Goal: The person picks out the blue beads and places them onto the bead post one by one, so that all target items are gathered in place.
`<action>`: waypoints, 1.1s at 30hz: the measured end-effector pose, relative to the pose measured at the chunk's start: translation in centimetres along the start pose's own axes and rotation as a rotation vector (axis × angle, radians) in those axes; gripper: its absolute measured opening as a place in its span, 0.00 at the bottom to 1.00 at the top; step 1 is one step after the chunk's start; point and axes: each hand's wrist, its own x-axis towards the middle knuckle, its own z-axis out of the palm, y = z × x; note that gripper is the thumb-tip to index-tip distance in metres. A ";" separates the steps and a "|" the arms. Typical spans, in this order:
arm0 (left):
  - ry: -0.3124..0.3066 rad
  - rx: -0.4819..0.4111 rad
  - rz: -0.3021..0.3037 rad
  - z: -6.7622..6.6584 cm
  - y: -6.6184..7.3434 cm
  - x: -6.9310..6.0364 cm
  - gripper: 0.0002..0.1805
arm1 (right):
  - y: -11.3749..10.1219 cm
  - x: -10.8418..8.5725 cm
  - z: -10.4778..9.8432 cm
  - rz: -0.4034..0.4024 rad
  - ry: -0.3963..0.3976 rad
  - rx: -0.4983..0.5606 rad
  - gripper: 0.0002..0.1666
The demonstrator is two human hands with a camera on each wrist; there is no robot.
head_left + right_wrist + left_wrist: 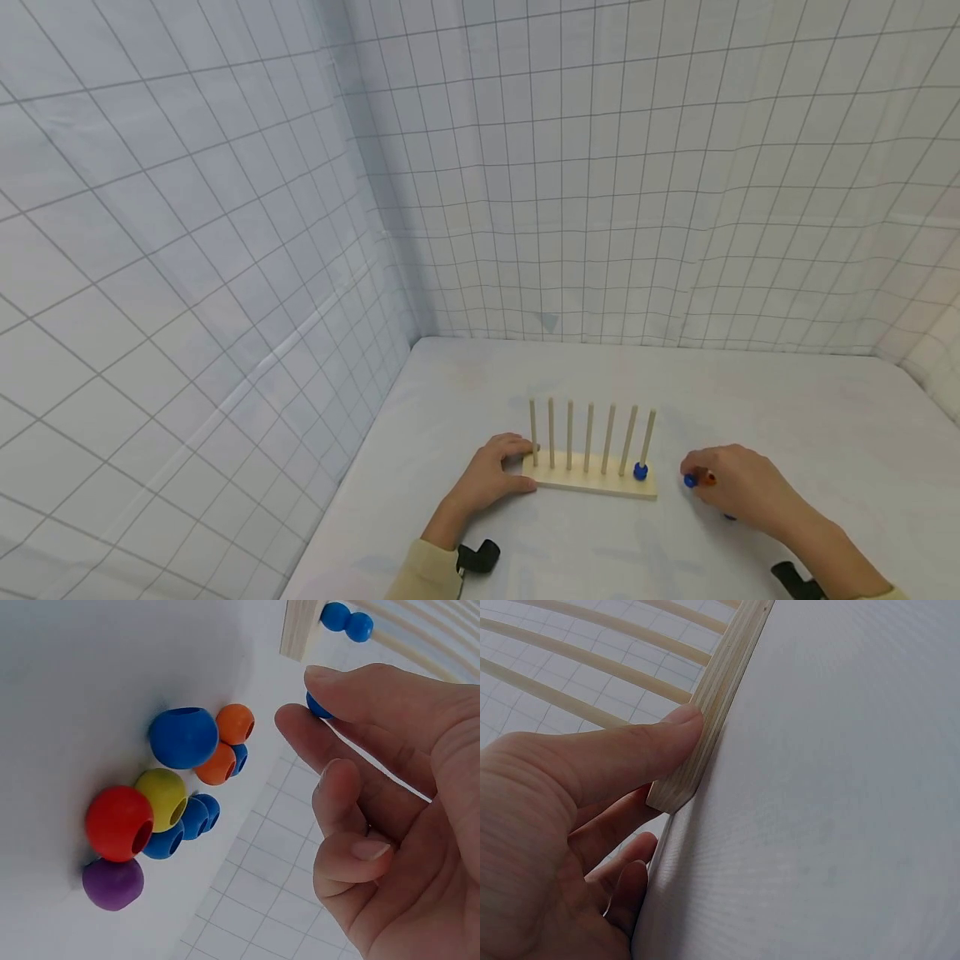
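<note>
A pale wooden board (588, 478) with a row of upright pegs (588, 437) lies on the table. At its left end, my left hand (486, 475) grips the board, thumb on the near edge (712, 712). Two blue beads (346, 621) sit low on the rightmost peg. To the right of the board, my right hand (742, 483) pinches a blue bead (318, 707) between thumb and index finger. Loose beads lie close by that hand: a red bead (120, 823), a yellow bead (161, 796), a purple bead (112, 883), two orange beads (235, 724) and several blue ones (184, 738).
The white table (600, 550) carries the board and beads. Grid-patterned white sheeting (600, 208) rises behind the table and along its left side. A black device (478, 557) is worn at the left wrist, another (797, 581) at the right.
</note>
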 end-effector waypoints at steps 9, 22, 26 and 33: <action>-0.001 0.001 -0.001 0.0 -0.1 0.2 0.32 | -0.5 -0.1 -0.2 -0.013 0.066 0.019 0.12; 0.006 0.002 -0.003 0.1 -0.2 0.2 0.32 | -0.7 0.1 -0.8 -0.007 0.158 0.077 0.15; 0.005 0.018 0.004 0.1 -0.2 0.3 0.32 | -0.9 0.1 -1.1 -0.026 0.201 0.093 0.14; 0.002 0.013 -0.003 0.1 -0.1 0.2 0.32 | -1.5 0.2 -1.9 -0.025 0.242 0.095 0.13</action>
